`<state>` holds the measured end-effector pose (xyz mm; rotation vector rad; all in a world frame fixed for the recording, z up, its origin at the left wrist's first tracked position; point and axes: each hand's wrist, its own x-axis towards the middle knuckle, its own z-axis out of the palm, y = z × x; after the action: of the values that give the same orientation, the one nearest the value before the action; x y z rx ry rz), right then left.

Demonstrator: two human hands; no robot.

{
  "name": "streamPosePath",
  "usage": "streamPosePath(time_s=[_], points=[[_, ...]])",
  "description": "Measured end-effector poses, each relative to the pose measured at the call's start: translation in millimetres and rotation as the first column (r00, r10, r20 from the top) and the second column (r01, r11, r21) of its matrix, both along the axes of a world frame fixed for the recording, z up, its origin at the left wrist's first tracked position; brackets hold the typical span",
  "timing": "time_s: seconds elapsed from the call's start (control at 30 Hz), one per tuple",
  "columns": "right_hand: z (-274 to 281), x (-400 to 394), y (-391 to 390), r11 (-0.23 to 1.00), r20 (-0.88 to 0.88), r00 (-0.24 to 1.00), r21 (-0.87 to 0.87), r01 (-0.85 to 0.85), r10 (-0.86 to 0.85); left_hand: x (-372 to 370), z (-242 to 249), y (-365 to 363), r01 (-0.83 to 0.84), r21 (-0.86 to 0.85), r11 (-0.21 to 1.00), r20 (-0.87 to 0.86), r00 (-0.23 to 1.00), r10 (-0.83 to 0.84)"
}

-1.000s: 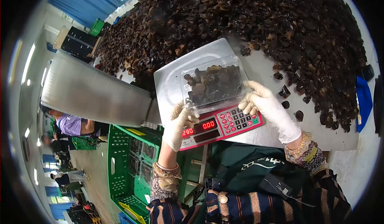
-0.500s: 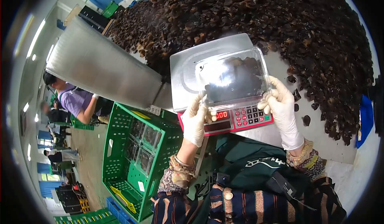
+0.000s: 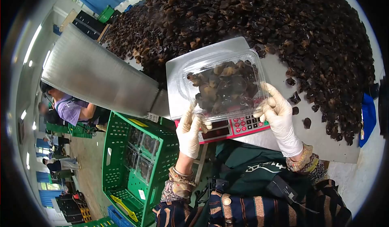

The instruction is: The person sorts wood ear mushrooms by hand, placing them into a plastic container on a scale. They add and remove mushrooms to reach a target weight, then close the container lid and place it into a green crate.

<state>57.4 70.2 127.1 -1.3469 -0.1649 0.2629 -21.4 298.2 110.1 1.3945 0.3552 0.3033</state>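
A clear plastic box, lidded and filled with dark brown wood ear mushrooms, is held between my two gloved hands. My left hand pinches its near left corner; my right hand grips the near right corner. Beneath and behind the box is a scale with a steel pan and a red keypad panel. The box hides part of the pan. Beyond the scale, a large heap of wood ear mushrooms covers the table.
A tall stack of clear plastic boxes leans at the left. Below it, a green crate holds several filled boxes. A person in a purple shirt is beyond the stack. Loose mushroom pieces lie right of the scale.
The box has shifted slightly left with both hands, and its tilt has changed. Glare has left the lid, so the mushrooms inside show clearly. The scale's red digits no longer show.
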Motion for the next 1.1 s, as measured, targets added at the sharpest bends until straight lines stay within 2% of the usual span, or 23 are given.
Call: streamPosePath(time_s=[0.1,0.17,0.23,0.3,0.33,0.37,0.43,0.53,0.63,0.67,0.77,0.8,0.9,0.93,1.03,1.1], points=[[2.0,5.6,0.3,1.000,-0.041,0.999,-0.006,-0.015,0.015,2.5,7.8,-0.9,0.020,-0.003,1.000,-0.011,1.000,-0.020],[1.4,13.3,1.6,0.998,-0.033,0.999,-0.056,-0.025,0.023,8.7,-1.4,6.9,-0.001,0.267,0.964,-0.025,1.000,0.008],[-2.3,24.7,-1.2,0.992,-0.098,0.993,-0.098,-0.079,0.069,15.7,12.3,6.5,-0.021,0.537,0.843,-0.094,0.992,0.085],[-3.1,34.6,-4.9,0.984,-0.130,0.985,-0.123,-0.125,0.109,29.0,14.5,24.3,-0.045,0.738,0.673,0.143,0.985,-0.092],[-2.5,37.6,-7.0,0.981,-0.133,0.983,-0.130,-0.146,0.128,34.3,26.4,28.6,0.089,0.704,0.705,0.096,0.971,-0.219],[-1.5,40.4,-9.2,0.976,-0.137,0.979,-0.138,-0.168,0.149,40.3,36.1,29.6,0.125,0.838,0.531,0.029,0.962,-0.273],[5.4,45.0,-12.0,0.946,-0.168,0.961,-0.204,-0.252,0.220,55.2,38.8,32.6,0.281,0.871,0.402,-0.123,0.919,-0.375],[16.5,44.3,-14.0,0.893,-0.186,0.947,-0.325,-0.310,0.261,63.3,50.4,28.2,0.258,0.948,0.187,-0.180,0.918,-0.354],[25.3,44.9,-10.4,0.741,-0.016,0.958,-0.631,-0.232,0.286,63.9,41.0,28.4,0.162,0.987,-0.014,-0.155,0.909,-0.387],[25.9,47.1,-12.4,0.752,0.016,0.950,-0.615,-0.237,0.313,64.3,40.6,23.7,0.048,0.992,-0.117,-0.090,0.918,-0.386],[17.7,49.4,-8.0,0.669,0.092,0.952,-0.731,-0.134,0.292,63.5,40.9,17.0,-0.053,0.984,-0.167,-0.012,0.931,-0.365],[15.8,49.7,-8.2,0.657,0.087,0.951,-0.741,-0.136,0.296,64.9,43.0,13.9,-0.175,0.960,-0.220,0.072,0.910,-0.409],[20.4,48.7,-3.9,0.627,0.085,0.959,-0.771,-0.109,0.270,68.1,41.4,6.9,-0.256,0.951,-0.171,0.177,0.910,-0.376],[22.8,47.9,-2.4,0.607,0.070,0.961,-0.787,-0.110,0.266,73.4,43.3,9.4,-0.290,0.951,-0.109,0.222,0.883,-0.414],[29.0,46.7,2.5,0.549,0.031,0.967,-0.827,-0.117,0.254,74.1,53.8,7.5,-0.256,0.962,-0.092,0.197,0.889,-0.413],[13.7,47.2,1.9,0.624,0.114,0.971,-0.780,-0.045,0.212,76.2,54.3,12.9,-0.271,0.953,-0.137,0.188,0.882,-0.433]])
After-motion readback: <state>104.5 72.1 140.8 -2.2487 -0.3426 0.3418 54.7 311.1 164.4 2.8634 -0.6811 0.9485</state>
